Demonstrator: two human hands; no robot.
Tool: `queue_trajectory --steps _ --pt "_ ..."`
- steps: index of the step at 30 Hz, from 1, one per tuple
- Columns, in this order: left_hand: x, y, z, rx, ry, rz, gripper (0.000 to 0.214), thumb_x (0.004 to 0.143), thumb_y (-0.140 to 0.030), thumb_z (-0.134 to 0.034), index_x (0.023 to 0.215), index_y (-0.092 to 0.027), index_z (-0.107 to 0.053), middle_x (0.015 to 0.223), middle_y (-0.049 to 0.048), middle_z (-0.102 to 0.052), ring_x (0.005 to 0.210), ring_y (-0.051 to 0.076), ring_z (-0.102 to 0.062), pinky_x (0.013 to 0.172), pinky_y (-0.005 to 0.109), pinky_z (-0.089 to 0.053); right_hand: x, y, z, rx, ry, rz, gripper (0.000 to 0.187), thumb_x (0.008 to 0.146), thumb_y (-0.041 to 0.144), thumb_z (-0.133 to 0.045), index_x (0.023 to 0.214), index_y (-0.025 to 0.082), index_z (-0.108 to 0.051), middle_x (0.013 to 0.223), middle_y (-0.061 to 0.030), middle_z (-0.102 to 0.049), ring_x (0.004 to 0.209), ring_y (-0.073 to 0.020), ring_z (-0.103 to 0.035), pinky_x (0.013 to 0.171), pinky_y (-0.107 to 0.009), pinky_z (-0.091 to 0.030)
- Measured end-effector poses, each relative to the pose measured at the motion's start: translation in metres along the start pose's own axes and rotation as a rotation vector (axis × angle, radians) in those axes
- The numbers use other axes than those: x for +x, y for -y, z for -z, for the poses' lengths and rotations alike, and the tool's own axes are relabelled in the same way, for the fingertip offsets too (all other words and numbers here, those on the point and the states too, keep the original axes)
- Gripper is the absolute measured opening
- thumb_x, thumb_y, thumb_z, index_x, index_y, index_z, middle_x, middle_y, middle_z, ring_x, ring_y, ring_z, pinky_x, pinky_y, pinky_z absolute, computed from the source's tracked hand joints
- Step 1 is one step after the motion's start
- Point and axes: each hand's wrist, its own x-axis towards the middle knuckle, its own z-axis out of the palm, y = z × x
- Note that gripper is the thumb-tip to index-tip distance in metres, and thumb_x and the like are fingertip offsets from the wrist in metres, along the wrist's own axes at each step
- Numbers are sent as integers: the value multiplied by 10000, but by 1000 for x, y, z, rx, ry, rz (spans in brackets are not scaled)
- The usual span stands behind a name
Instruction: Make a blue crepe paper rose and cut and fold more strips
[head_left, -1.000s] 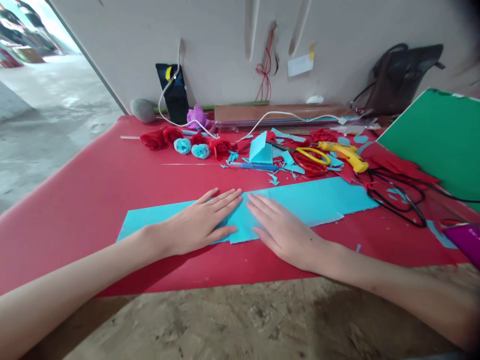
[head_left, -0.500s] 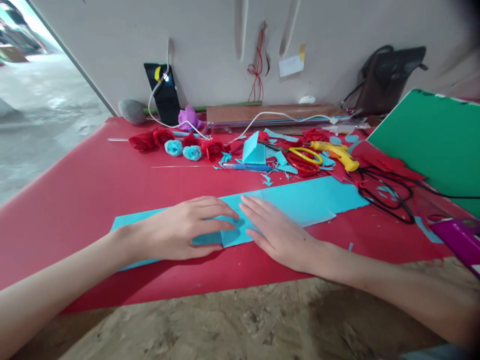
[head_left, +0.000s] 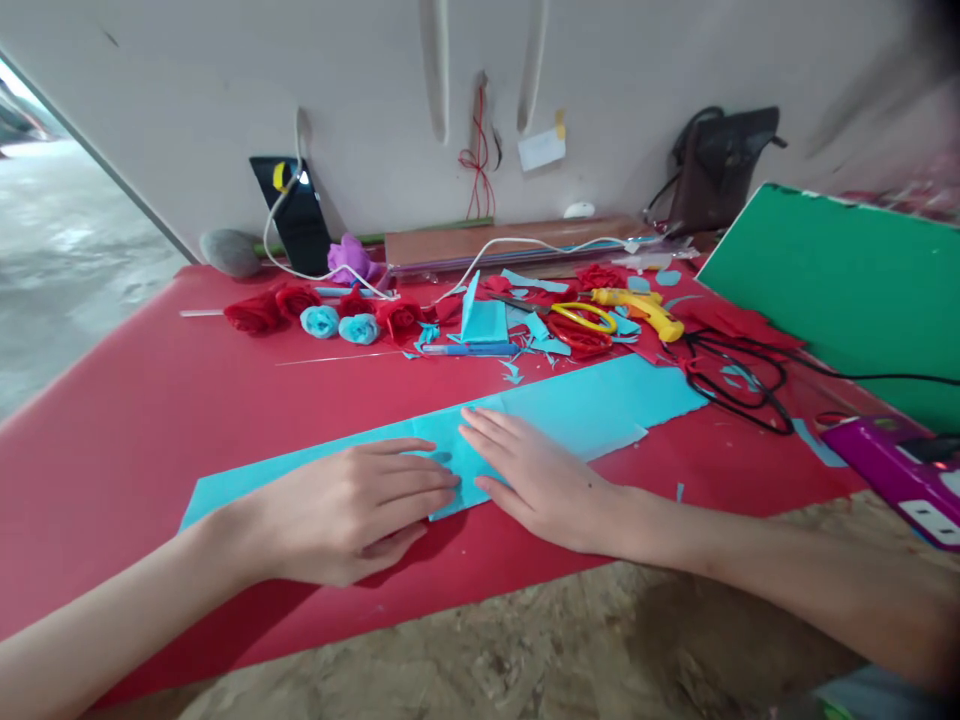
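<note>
A long strip of light-blue crepe paper [head_left: 555,410] lies flat and slantwise across the red sheet [head_left: 135,400], with crease lines near its middle. My left hand [head_left: 352,510] rests palm down over the strip's lower edge, left of the middle, its fingers stretched to the right. Flat on the paper just right of it is my right hand [head_left: 532,480], fingers extended toward the upper left. A small gap separates the fingertips of the two hands. Part of the strip is hidden under both hands.
Behind the strip lie red paper roses [head_left: 259,312], blue paper roses [head_left: 358,328], a blue pen [head_left: 472,350], yellow-handled scissors [head_left: 583,318], paper scraps and a yellow glue gun [head_left: 641,310] with a black cord. A green board [head_left: 840,290] and purple power strip [head_left: 892,465] are at right.
The view has shifted, so the background sits further left and slightly lower. My left hand has slid toward the strip's near edge. My right hand stays flat on the paper.
</note>
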Motion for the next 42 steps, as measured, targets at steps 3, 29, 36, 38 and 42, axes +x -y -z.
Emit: queue_trajectory --steps 3,29,36,38,42 --pt "2 -1 1 14 20 -19 353 781 -30 -453 1109 -85 -569 1060 98 -669 996 204 -612 978 387 -460 -1 0 0 17 -11 -1 497 920 312 -315 1330 36 -371 1438 -150 -300 1337 -228 -249 1090 -407 -282" --pt "4 8 2 26 -43 66 328 802 -67 -458 1100 -138 -576 1022 70 -690 998 160 -625 1005 352 -423 -2 -1 2 94 -77 -12 464 917 296 -323 1303 58 -423 1406 -146 -360 1327 -204 -278 1092 -389 -280" --pt "4 10 0 47 -31 69 344 801 -42 -465 1121 -127 -561 1049 77 -677 1028 158 -605 1034 365 -377 -2 0 4 95 -68 -14 461 918 290 -317 1286 42 -443 1398 -139 -379 1318 -208 -297 1093 -370 -277" --pt "3 9 -1 33 -26 93 348 803 -53 -461 1130 -132 -550 1056 78 -674 1030 158 -602 1036 376 -372 -2 0 4 95 -70 -12 464 918 293 -318 1286 38 -441 1398 -138 -379 1319 -205 -293 1094 -364 -275" --pt "1 8 -2 74 -29 63 390 795 -12 -445 1153 -139 -533 1061 70 -674 1032 161 -600 1061 415 -329 -2 -1 3 99 -89 -4 467 920 296 -314 1284 32 -440 1393 -143 -385 1318 -202 -296 1092 -360 -279"
